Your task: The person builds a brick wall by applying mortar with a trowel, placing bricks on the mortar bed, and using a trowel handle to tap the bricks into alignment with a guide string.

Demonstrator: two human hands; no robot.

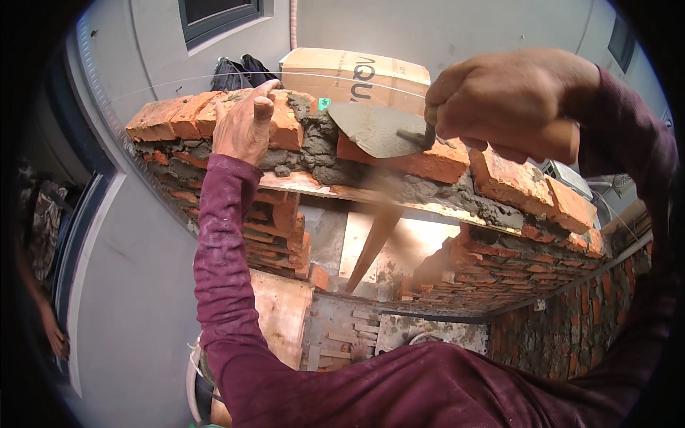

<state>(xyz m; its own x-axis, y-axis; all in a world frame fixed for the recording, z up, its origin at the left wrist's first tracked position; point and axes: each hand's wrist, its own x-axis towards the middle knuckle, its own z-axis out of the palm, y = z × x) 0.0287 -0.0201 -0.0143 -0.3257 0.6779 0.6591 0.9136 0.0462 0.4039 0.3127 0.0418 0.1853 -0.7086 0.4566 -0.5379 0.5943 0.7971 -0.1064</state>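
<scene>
My left hand [241, 132] rests on the orange bricks [172, 114] along the wall top, fingers apart. My right hand [503, 103] grips a trowel [371, 128] by its handle. The mortar-coated blade lies over a brick [407, 165], beside a thick heap of grey mortar [320, 146] between bricks. A thin taut string runs just behind the bricks. Under this course, a board [335, 190] spans an opening, with a wooden post [374, 250] below it.
A cardboard box [321, 68] and black bags [235, 80] sit behind the wall. Brick piers [275, 242] flank the opening. A plywood sheet [282, 314] lies below. A grey wall with a dark-framed window [221, 14] rises behind; a person [50, 321] shows at the far left.
</scene>
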